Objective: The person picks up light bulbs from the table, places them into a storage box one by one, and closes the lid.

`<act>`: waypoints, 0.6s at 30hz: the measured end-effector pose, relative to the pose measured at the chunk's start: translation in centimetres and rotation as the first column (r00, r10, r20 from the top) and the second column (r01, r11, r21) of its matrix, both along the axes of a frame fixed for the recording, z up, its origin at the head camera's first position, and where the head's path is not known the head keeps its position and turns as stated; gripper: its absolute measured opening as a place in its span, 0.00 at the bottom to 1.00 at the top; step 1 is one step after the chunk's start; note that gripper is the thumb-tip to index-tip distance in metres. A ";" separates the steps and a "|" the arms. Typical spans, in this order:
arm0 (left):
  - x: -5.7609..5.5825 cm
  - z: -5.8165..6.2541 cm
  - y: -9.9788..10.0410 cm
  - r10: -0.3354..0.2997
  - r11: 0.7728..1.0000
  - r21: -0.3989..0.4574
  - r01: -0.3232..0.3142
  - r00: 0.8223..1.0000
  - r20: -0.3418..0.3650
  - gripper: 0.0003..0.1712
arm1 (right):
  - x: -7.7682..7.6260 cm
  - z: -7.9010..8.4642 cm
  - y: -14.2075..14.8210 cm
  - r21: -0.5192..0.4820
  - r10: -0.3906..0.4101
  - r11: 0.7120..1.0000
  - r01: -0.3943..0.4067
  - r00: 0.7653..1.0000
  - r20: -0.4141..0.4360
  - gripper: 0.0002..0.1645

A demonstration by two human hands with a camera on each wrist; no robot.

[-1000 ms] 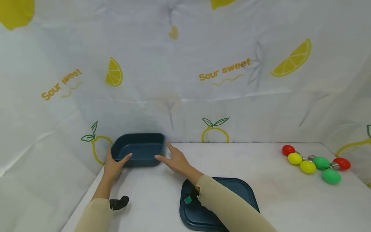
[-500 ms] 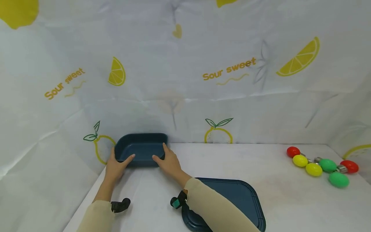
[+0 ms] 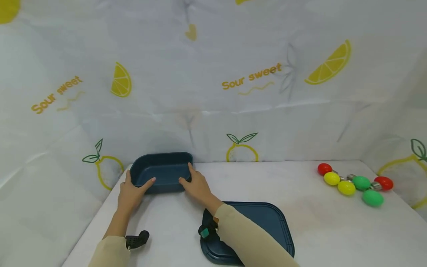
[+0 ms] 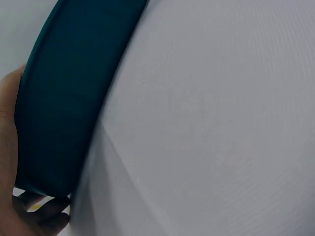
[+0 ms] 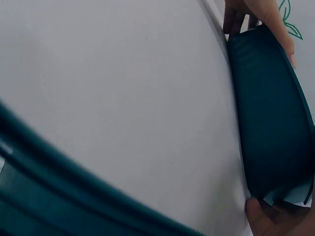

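Note:
A dark blue rectangular plastic container (image 3: pixel 166 188) with rounded corners stands at the table's back left, its open top upward. My left hand (image 3: pixel 131 193) grips its left end, thumb at the front and fingers round the side. At the right end, my right hand (image 3: pixel 198 189) holds it the same way. In the left wrist view the container's wall (image 4: pixel 69 98) fills the upper left, with left fingertips (image 4: pixel 51 214) at its lower corner. Both hands show on the container (image 5: pixel 270 108) in the right wrist view. Its inside looks bare.
A dark blue lid (image 3: pixel 263 222) with a ridged rim lies at the front middle, partly under my right sleeve (image 3: pixel 247 233). Several red, yellow and green light bulbs (image 3: pixel 347 188) lie at the back right. A lemon-print sheet (image 3: pixel 207 92) hangs behind the white table (image 3: pixel 317 230).
My right hand has moved left from beside the container onto its right end and holds it. The left hand stays at the left end. The head view has shifted slightly.

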State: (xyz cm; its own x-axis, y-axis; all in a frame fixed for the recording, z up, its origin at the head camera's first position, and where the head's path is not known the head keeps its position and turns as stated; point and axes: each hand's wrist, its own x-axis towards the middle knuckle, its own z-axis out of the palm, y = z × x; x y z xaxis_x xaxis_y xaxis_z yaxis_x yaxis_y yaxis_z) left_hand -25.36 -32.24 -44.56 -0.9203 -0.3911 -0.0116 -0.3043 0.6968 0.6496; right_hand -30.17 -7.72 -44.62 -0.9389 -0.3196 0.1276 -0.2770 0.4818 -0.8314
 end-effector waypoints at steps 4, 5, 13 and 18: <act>0.2 0.0 0.9 -0.004 1.000 -0.017 0.004 1.000 0.015 0.75 | 0.1 -0.1 1.2 -0.008 0.019 1.000 -0.019 1.000 0.008 0.45; 0.2 0.0 1.2 -0.006 1.000 -0.019 0.006 1.000 0.015 0.76 | 0.1 -0.2 1.4 -0.006 0.017 1.000 -0.017 1.000 0.009 0.45; 0.1 0.4 2.9 -0.001 0.999 -0.050 0.000 1.000 -0.022 0.76 | -0.1 -0.3 3.0 0.004 -0.005 1.000 0.005 1.000 -0.023 0.45; -0.4 -0.2 3.7 -0.040 0.999 0.020 0.041 0.998 -0.056 0.75 | 0.0 -0.2 4.2 0.005 -0.026 1.000 0.026 1.000 -0.009 0.46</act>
State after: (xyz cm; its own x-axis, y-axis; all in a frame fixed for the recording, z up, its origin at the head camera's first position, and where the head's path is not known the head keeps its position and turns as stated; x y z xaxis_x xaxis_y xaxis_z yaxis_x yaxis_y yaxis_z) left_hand -25.73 -28.50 -44.76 -0.9347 -0.3539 0.0323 -0.2393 0.6939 0.6792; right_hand -30.14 -3.54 -44.86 -0.9456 -0.2962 0.1347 -0.2722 0.4931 -0.8263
